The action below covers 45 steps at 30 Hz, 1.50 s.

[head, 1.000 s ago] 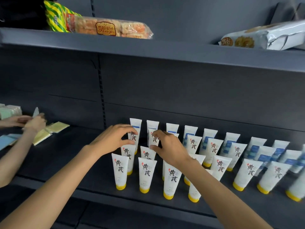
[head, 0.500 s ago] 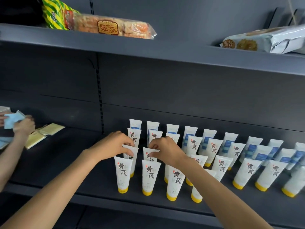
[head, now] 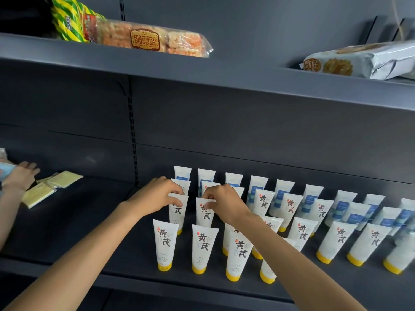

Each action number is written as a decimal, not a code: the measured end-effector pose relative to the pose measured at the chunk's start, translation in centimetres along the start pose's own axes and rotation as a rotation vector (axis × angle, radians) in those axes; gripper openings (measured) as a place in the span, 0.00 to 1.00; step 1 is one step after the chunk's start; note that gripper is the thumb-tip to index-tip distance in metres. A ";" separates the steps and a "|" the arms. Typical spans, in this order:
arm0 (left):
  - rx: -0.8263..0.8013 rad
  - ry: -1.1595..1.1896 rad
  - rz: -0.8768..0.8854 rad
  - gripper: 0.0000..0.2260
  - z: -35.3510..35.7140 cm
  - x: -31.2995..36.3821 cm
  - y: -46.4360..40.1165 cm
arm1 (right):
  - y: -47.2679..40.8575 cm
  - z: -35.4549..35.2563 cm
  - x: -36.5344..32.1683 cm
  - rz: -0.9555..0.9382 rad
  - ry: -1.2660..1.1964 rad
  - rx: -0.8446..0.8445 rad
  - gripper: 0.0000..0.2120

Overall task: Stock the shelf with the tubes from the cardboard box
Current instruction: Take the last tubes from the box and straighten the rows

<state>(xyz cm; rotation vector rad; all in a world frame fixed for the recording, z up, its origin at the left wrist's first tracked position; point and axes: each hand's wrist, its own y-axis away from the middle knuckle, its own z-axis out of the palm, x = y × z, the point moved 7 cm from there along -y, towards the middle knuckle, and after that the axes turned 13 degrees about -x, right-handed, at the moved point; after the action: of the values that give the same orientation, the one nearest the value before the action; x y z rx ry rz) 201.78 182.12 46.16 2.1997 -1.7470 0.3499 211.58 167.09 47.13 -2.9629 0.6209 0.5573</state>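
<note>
Left hand (head: 157,195) pinches top edge of a second-row tube (head: 177,212), thumb in front, fingers behind. Right hand (head: 224,202) pinches top of the next tube (head: 205,213) just to its right. Both tubes upright on yellow caps on the dark shelf (head: 89,232), among rows of like tubes (head: 314,223) running right. Far left, another person's hand (head: 21,176) by yellow packets (head: 51,186). Upper shelf holds a snack pack (head: 143,38) left, a biscuit bag (head: 359,62) right.
</note>
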 end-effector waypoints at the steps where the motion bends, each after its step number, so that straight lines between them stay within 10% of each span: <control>1: -0.006 0.003 0.004 0.15 0.0 0.1 0.0 | -0.1 0.1 0.0 0.003 0.003 0.002 0.07; 20: -0.003 0.017 0.293 0.13 -0.1 13.8 -2.0 | 8.1 -6.8 7.9 0.078 -0.147 0.067 0.11; 45: -0.101 -0.107 0.129 0.16 3.9 16.2 -5.9 | 11.0 -5.6 12.7 0.148 0.050 -0.027 0.13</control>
<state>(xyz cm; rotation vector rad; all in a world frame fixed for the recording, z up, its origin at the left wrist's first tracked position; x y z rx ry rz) 211.16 167.30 48.14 2.0761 -1.9237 0.1714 219.88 151.50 47.95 -2.9811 0.8497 0.5074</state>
